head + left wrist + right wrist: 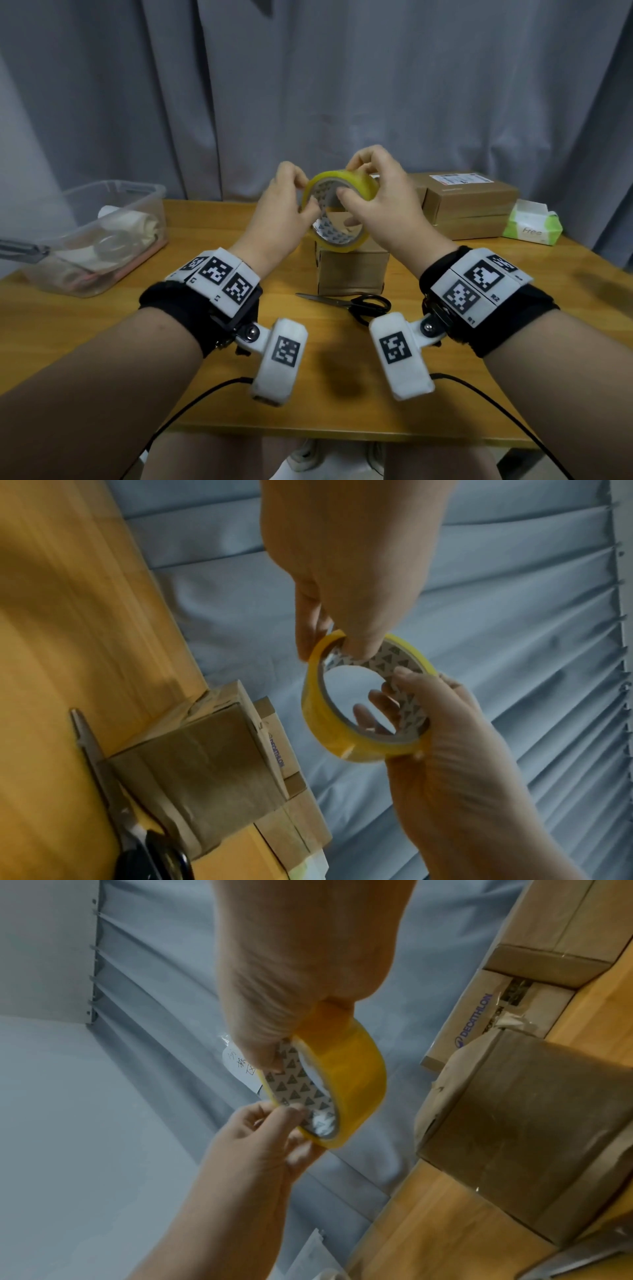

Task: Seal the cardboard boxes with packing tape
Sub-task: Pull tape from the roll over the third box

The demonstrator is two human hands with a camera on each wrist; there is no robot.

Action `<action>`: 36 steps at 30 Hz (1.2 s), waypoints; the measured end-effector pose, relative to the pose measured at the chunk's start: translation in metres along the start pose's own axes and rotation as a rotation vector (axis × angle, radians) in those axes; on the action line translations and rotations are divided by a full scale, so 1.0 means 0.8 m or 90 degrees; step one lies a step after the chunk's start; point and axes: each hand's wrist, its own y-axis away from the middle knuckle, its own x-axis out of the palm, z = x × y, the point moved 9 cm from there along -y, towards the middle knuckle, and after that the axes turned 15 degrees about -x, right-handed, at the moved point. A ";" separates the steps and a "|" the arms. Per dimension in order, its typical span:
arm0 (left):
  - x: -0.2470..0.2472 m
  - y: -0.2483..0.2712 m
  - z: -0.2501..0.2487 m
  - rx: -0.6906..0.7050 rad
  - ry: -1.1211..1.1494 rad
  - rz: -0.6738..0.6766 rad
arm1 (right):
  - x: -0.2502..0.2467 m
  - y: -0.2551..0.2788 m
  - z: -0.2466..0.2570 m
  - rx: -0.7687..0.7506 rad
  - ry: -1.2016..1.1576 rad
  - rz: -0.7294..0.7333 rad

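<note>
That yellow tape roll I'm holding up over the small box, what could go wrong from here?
1. Both hands, left hand and right hand, hold the tape roll in mid-air; no free end shows, so picking for it may slip or tear the tape.
2. The small box sits unheld and could shift under taping.
3. The scissors lie near your wrists and could get knocked.

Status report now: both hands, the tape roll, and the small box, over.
Left hand and right hand both grip tape roll, held above small box. No strip pulled yet. Scissors lie beside box, nothing blocking.
</note>
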 end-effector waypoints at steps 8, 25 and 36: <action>0.042 0.040 -0.042 0.268 -0.403 0.127 | -0.009 -0.008 -0.023 0.114 -0.024 -0.161; 0.068 0.041 -0.050 0.271 -0.222 0.335 | -0.035 -0.021 -0.027 0.069 0.020 -0.238; 0.087 0.037 -0.029 0.207 -0.212 0.448 | -0.025 -0.001 -0.055 0.119 0.037 -0.180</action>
